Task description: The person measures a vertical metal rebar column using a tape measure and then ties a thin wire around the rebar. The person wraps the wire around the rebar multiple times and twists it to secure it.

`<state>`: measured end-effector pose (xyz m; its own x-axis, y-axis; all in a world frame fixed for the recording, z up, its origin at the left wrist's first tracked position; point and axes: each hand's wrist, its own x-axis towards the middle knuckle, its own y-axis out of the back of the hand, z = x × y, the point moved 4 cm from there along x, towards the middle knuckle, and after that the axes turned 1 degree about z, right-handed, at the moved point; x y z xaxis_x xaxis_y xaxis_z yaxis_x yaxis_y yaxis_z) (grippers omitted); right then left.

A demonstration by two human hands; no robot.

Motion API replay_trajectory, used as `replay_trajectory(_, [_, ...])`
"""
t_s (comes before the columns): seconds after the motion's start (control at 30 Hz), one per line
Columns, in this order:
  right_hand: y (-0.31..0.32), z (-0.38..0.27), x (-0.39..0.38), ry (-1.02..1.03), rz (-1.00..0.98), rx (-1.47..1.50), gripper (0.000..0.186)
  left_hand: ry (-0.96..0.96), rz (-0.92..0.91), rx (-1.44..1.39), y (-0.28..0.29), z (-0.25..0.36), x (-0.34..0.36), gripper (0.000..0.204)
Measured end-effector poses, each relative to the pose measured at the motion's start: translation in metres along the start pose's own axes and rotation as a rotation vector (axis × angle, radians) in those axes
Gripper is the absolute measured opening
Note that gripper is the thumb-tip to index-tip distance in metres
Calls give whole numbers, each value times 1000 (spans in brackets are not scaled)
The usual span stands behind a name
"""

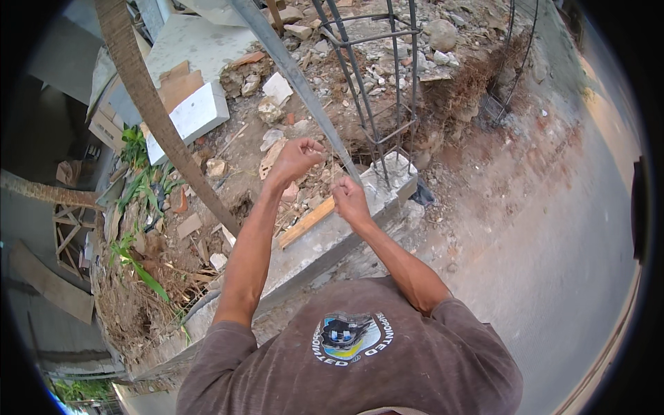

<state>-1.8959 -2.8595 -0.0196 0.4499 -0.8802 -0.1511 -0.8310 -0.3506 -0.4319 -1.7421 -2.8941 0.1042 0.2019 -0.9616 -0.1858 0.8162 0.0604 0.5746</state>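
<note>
My left hand (297, 163) is raised over the rubble with thumb and fingers pinched together. Lower and to its right, my right hand (351, 200) is closed too, its fingertips pressed together. A thin pale strand (331, 163), string or wire, shows faintly between them; its ends are hidden in the fingers. Just past my right hand, a slanting grey metal bar (297, 76) comes down to a low concrete wall (297, 268). A yellowish wood strip (306, 223) lies along the wall below my hands. Upright rebar (397, 83), tied with square hoops, rises from the wall's far end.
Broken stone and brick (277, 107) cover the earth beyond the wall. A brown wooden post (162, 117) leans across the left side, near a white block (190, 119) and green plants (142, 187). Grey pavement (539, 277) runs along the right.
</note>
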Motion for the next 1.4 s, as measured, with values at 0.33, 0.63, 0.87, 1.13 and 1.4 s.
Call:
replay_trajectory(0.33, [-1,-3,11,-44,-22,-3,12,10,216,32,-20,-4,10,14])
replay_trajectory(0.63, [3,-2,13,-9,-30,-21,13,250,170,-87,-29,1,14,22])
replay_trajectory(0.87, [2,-5,12,-14,-35,-26,13,177,204,-186,-38,-3,12,20])
replay_trajectory(1.13, [4,-9,10,-59,-26,-23,13,108,188,-587,-54,-17,-2,12])
replay_trajectory(1.4, [9,0,17,-48,8,-61,12,4,334,-972,-81,-23,-10,7])
